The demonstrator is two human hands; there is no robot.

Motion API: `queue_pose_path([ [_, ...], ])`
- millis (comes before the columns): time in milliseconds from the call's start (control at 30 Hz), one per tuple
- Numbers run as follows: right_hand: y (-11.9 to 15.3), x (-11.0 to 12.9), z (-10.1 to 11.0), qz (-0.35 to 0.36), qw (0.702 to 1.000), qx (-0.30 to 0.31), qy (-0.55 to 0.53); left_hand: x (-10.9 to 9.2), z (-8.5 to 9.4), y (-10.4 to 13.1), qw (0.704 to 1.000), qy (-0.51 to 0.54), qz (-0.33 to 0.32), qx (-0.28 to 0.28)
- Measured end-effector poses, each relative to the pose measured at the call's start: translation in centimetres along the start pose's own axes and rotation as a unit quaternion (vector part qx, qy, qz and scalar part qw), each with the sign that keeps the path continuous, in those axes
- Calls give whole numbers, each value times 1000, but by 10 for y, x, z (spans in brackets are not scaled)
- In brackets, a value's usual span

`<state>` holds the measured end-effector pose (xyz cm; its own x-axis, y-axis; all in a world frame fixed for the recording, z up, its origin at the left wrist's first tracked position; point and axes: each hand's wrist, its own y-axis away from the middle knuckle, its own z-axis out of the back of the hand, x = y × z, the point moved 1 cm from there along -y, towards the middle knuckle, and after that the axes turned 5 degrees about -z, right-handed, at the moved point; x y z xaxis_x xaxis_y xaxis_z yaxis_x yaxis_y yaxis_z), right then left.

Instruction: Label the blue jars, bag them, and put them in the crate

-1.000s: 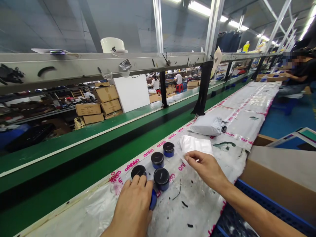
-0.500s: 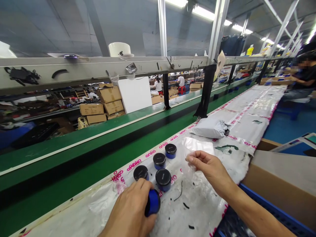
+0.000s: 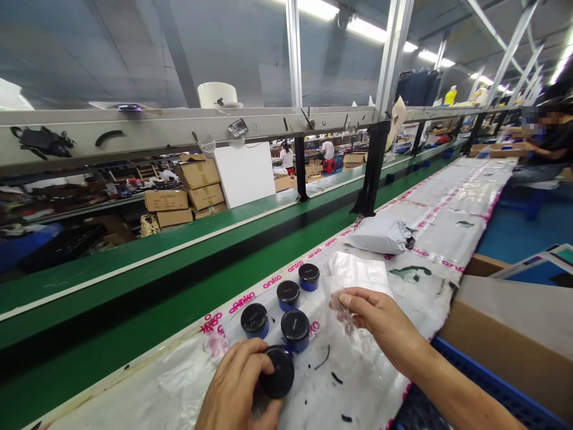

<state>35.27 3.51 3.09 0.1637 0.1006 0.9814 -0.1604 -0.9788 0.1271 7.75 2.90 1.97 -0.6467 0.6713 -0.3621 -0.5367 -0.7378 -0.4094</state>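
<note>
My left hand (image 3: 244,382) is closed around the side of a round black-topped piece (image 3: 278,371), tilted with its dark face towards me. Several similar round pieces, blue below with glossy black tops, stand just beyond it, among them a near one (image 3: 295,329), a left one (image 3: 254,321) and a far one (image 3: 308,276). My right hand (image 3: 371,310) pinches a clear thin plastic bag (image 3: 342,307) between thumb and fingers. Behind that hand lies a stack of clear bags (image 3: 362,272) on the covered bench.
A grey plastic parcel (image 3: 378,235) lies farther along the plastic-covered bench (image 3: 452,197). The green conveyor (image 3: 192,269) runs along the left. At right are a cardboard box (image 3: 505,340) and a blue crate (image 3: 470,370). Another person (image 3: 550,143) sits far right.
The round piece in my left hand has turned from showing its blue side to showing its black face. My right hand has lowered slightly with the clear bag.
</note>
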Motion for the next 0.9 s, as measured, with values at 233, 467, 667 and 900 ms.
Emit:
queue_pose_path([
  [233,10,2,-30,2,997,70,-27,-16,7,-2,995,15,84,-52],
  [467,29,7,-76,-41,978,183,-92,-51,19,-42,866,450,217,-13],
  [667,30,0,-75,-78,963,240,-101,-36,24,-33,815,537,219,4],
  [900,28,-6,-70,245,935,-26,255,-20,34,-17,939,234,231,-104],
])
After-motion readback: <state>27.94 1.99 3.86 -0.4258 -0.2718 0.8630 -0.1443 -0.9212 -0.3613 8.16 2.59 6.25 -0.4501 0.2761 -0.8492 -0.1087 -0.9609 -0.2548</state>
